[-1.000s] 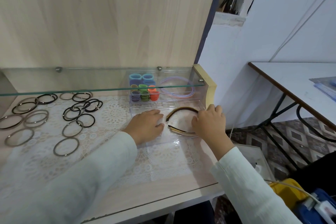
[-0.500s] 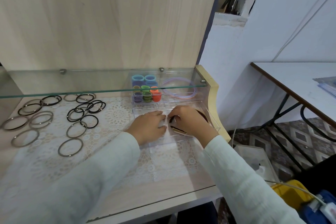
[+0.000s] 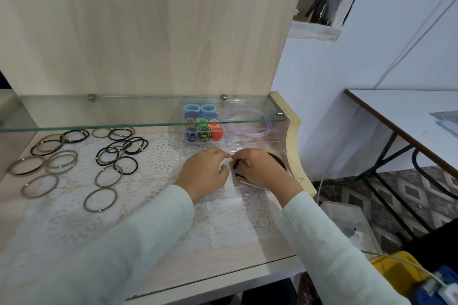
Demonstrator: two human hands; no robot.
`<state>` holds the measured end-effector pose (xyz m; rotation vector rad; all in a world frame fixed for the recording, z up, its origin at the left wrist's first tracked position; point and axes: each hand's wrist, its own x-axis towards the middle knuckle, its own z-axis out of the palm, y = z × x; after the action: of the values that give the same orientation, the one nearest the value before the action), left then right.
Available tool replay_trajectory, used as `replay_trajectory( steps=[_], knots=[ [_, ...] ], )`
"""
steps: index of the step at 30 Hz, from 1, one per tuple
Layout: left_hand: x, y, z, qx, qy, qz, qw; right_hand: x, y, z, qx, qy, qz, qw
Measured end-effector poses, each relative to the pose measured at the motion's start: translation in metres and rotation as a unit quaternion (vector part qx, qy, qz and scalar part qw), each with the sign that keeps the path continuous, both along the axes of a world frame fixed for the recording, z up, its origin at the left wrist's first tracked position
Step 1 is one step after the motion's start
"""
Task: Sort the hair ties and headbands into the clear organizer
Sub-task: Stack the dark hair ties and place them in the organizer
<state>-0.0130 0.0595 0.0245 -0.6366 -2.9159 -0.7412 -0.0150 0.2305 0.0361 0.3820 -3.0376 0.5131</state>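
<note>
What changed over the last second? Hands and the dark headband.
The right hand slid left from the curved end of the dark headband, across it, to its open ends, fingers now curled over them, meeting the left hand. The headband stays in the clear organizer front compartment; the left hand barely moved. Loose hair ties, coloured ties and pink headband unchanged.

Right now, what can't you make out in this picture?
Head view: most of the dark headband, covered by the right hand.
Head view: what the left hand grips, if anything; its fingers curl underneath.
Head view: part of the pink headband, crossed by the glass shelf edge.
</note>
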Motion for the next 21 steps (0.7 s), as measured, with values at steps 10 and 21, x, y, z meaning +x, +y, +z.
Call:
replay_trajectory(
  steps=[10,21],
  knots=[
    [0.031,-0.047,-0.015,0.122,0.154,0.071,0.978,0.014,-0.014,-0.006,-0.078,0.014,-0.018,0.997],
    [0.049,-0.137,-0.033,0.028,0.181,0.170,0.968,0.028,-0.084,-0.005,-0.144,0.183,0.008,0.972]
  ],
)
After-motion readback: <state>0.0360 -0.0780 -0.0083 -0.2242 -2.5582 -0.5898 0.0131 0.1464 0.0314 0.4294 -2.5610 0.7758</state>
